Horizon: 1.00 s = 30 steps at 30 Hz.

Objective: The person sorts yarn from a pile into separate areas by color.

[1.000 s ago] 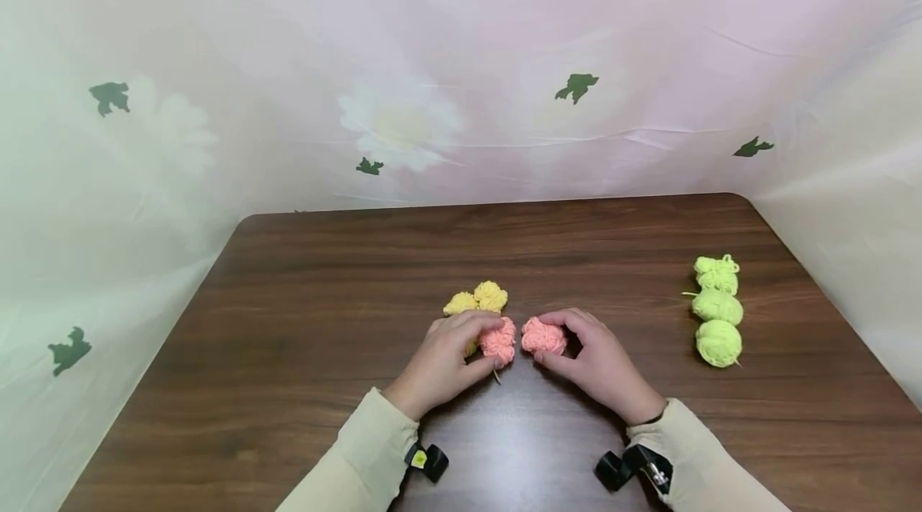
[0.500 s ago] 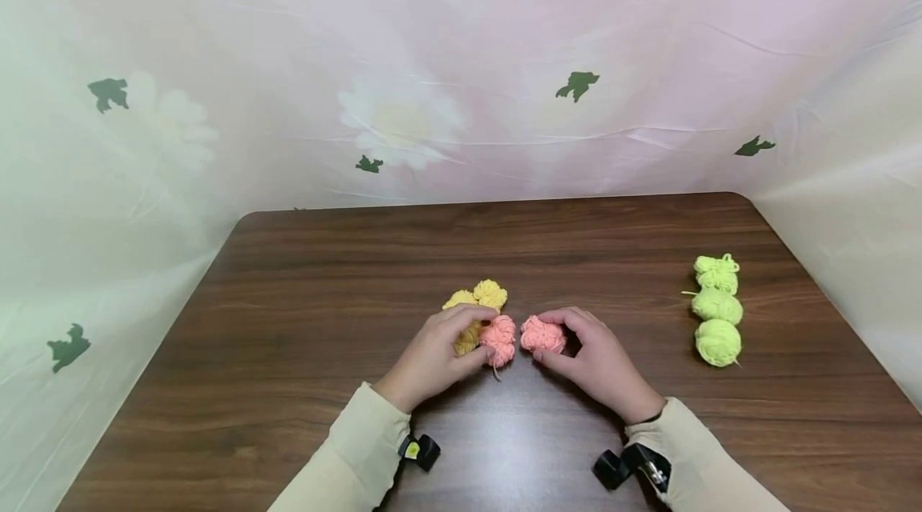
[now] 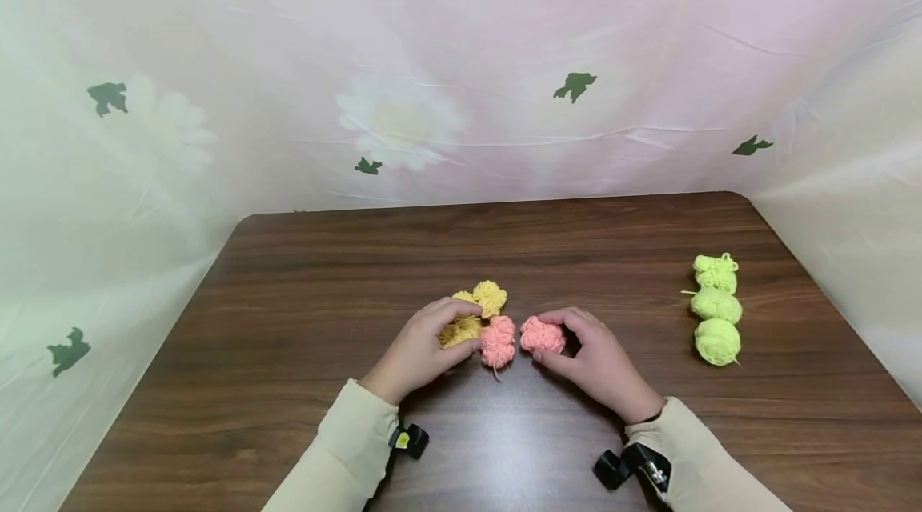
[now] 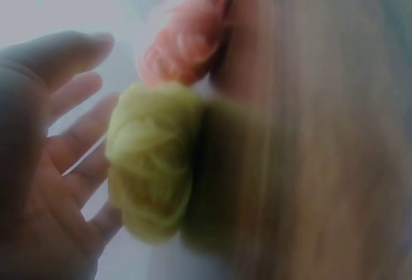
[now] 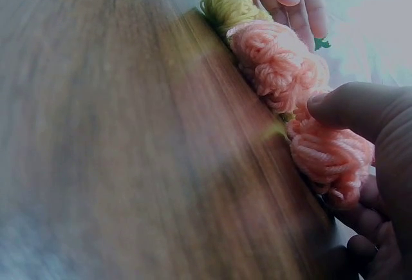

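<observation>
In the head view, my left hand (image 3: 412, 346) is beside a yellow yarn ball (image 3: 461, 330), its fingers and thumb spread around it. The left wrist view shows the relaxed fingers behind this yellow ball (image 4: 153, 164), the thumb apart from it. Just right of it lies a pink yarn ball (image 3: 497, 342) with a loose tail, and I see no hand gripping it. My right hand (image 3: 599, 362) holds another pink yarn ball (image 3: 542, 334) between thumb and fingers on the table. In the right wrist view, the thumb rests against that pink ball (image 5: 331, 154).
More yellow yarn (image 3: 490, 298) lies behind the left hand, partly covered by its fingers. Three lime-green yarn balls (image 3: 716, 306) form a line on the right of the brown wooden table (image 3: 324, 272). A patterned cloth (image 3: 461, 80) hangs around the table's back and sides.
My left hand has let go of the left pink ball and moved left to the yellow ball. The right hand and its pink ball have stayed in place.
</observation>
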{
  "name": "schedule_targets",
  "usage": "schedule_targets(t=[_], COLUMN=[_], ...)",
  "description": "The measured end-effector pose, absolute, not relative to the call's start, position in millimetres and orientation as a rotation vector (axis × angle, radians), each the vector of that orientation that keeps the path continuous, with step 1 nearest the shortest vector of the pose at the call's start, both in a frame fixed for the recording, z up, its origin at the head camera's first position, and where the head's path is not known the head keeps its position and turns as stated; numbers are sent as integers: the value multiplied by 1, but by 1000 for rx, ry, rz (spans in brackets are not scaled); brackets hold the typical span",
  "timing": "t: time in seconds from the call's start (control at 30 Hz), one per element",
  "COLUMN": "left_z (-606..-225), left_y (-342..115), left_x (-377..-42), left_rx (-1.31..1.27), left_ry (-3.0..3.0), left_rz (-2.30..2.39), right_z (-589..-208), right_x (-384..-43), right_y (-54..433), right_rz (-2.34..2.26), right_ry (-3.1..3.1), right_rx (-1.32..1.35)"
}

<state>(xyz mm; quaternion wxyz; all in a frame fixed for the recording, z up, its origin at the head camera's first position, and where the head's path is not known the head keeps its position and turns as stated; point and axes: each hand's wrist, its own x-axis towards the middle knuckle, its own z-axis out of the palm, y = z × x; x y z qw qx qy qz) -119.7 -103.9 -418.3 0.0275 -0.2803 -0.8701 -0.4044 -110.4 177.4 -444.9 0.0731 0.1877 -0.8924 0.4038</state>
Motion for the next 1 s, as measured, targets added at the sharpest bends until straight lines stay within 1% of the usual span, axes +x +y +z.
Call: schedule_targets(t=[0.6, 1.0], left_z=[-417, -417], left_y=[-122, -133], left_x=[-125, -129], left_rx=[-737, -785], left_ry=[-2878, -2950], left_rz=[-1379, -1359], right_z=[-445, -445], right_x=[-110, -110], right_y=[177, 177], right_rz=[1209, 1215], right_ry=[-2677, -2679], right_rx=[566, 562])
